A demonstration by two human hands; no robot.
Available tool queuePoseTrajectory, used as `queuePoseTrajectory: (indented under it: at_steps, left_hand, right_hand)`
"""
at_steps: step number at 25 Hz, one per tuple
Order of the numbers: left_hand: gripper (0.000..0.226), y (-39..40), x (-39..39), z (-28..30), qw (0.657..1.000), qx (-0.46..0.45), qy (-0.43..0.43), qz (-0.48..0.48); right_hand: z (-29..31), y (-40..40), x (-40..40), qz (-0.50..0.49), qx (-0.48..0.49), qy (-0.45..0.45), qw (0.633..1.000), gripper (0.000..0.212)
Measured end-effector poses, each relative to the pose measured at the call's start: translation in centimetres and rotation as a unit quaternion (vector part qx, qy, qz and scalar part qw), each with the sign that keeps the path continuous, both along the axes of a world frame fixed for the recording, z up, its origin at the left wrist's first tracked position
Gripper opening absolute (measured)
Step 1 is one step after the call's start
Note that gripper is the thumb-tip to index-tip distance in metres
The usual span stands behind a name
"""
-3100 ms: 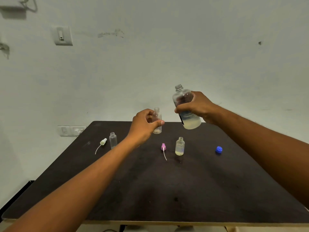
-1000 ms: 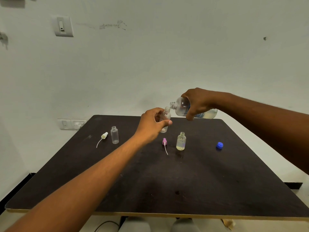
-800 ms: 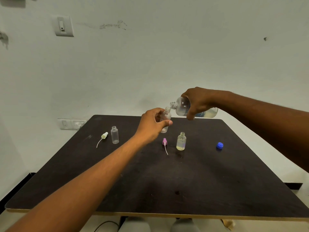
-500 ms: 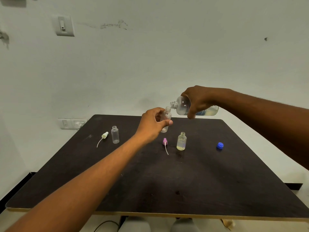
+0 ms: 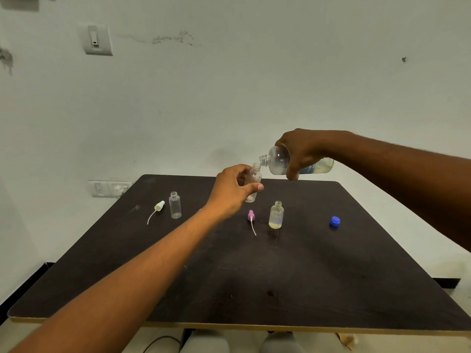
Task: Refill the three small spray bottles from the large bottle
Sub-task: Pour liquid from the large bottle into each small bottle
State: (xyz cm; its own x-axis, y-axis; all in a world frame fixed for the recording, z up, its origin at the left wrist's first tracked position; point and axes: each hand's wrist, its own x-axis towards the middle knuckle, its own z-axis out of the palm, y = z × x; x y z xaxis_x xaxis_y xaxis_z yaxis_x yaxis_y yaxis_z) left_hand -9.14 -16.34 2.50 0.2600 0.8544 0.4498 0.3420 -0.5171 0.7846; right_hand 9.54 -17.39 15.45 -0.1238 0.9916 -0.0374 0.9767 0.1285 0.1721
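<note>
At the left of the dark tabletop (image 5: pixel 318 276) lies a white spray nozzle (image 5: pixel 159 206) with its dip tube, just beside an empty clear small bottle (image 5: pixel 175 205) that stands upright and uncapped. It has not been filled, and a careless sweep of the forearm above it could topple it.

The left hand (image 5: pixel 230 193) holds a second small spray bottle (image 5: pixel 252 182) in the air above the tabletop, its grip clamped round the body, thumb in front. The neck is narrow, so any waver of this hand would send liquid down the outside and over the fingers.

Below it lie a pink spray nozzle (image 5: pixel 251 215) and a third small bottle (image 5: pixel 276 215), upright and holding pale yellowish liquid; drips could land on either.

The right hand (image 5: pixel 300 155) has its grip wrapped round the large bottle (image 5: pixel 277 160), tipped nearly level with its mouth just at the small bottle's opening. The liquid sits toward the base; tilting further too fast could bring a surge that overflows. The blue cap (image 5: pixel 334 221) rests well apart at the right.
</note>
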Motion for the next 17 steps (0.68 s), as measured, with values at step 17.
queuePoseTrajectory:
  at_steps: [17]
  left_hand:
    - [0.043, 0.09, 0.18, -0.27, 1.0, -0.007, -0.009, -0.002]
  right_hand:
    - [0.78, -0.32, -0.42, -0.013, -0.023, -0.022, 0.999, 0.046]
